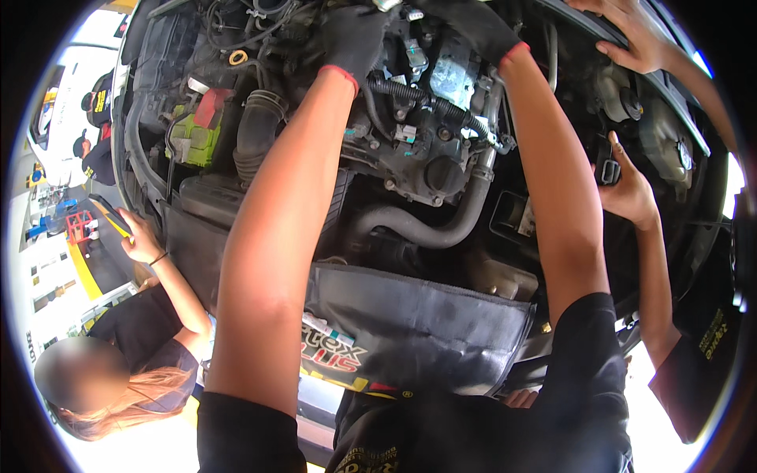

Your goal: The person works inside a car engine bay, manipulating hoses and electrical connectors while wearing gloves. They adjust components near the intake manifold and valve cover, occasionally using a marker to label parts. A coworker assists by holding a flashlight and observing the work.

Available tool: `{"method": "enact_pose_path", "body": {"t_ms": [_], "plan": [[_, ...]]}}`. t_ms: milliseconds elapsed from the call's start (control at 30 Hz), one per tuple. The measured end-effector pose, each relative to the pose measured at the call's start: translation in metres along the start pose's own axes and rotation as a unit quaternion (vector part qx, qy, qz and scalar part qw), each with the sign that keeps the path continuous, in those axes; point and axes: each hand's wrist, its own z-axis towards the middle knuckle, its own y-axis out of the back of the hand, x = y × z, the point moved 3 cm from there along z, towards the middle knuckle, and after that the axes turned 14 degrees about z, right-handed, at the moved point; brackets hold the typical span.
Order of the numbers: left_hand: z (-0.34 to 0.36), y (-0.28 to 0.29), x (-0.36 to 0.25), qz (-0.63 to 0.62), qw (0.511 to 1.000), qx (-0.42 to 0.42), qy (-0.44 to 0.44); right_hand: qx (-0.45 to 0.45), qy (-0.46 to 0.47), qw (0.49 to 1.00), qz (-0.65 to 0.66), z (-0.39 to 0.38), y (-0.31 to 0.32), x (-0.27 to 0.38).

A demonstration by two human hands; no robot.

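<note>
Both my arms reach far forward over a car engine [410,185] in an open engine bay. My left hand [355,43], in a black glove with a red cuff, is at the rear of the engine, near a small pale part [386,4] at the picture's top edge. On the other side my right hand [477,27], gloved the same way, reaches past a shiny metal plate [456,75]. The fingers of both hands are dark against dark parts or cut off by the top edge, so their grip is hidden. Between my wrists runs a black corrugated conduit [410,91].
A padded black cover [418,327] drapes the car's front edge. At right, a co-worker's hand [631,189] holds a dark device, and another hand [639,43] rests near the bay's edge. At left, a person's hand [142,240] holds a phone. A thick coolant hose [441,236] curves below the engine.
</note>
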Motion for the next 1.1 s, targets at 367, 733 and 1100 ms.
{"method": "enact_pose_path", "body": {"t_ms": [367,733,1100], "plan": [[-0.018,0.017,0.001,-0.041,0.983,-0.155,0.085,-0.284,-0.333,0.870,-0.227,-0.013,-0.034,0.027],[0.004,0.045,0.003,-0.372,0.921,-0.115,0.000,-0.164,-0.243,0.924,-0.245,-0.010,-0.073,0.008],[-0.017,0.058,-0.069,0.168,0.940,-0.044,-0.295,-0.075,0.050,0.946,-0.311,0.016,-0.076,-0.033]]}}
